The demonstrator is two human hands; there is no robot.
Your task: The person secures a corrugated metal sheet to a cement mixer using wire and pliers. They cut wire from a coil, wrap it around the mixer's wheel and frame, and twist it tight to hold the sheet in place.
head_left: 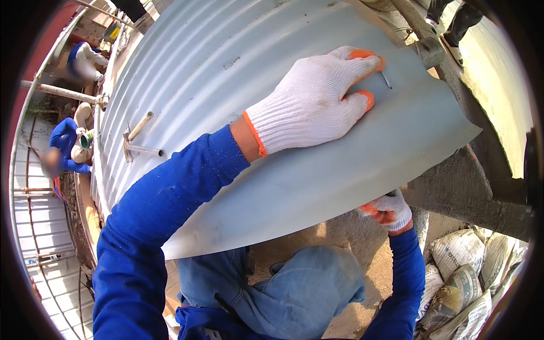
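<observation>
A large grey corrugated metal sheet (255, 198) lies in front of me above my knees. My left hand (317, 96), in a white knit glove with orange fingertips, rests on top of it with thumb and fingers apart. Just beside the fingertips, a thin nail or wire end (387, 80) shows on the sheet; I cannot tell whether the fingers touch it. Below the sheet's near right edge, my right hand (391, 211), gloved alike, is closed with curled fingers. The sheet partly hides that hand, and what it holds does not show.
A hammer (139, 127) with a wooden handle and a metal-handled tool (144, 150) lie on the sheet's left. Stacked sacks (459, 283) stand at lower right, near a concrete ledge (453, 181). Two people in blue work beyond a pole railing (59, 92) at left; another person's legs (459, 25) show at upper right.
</observation>
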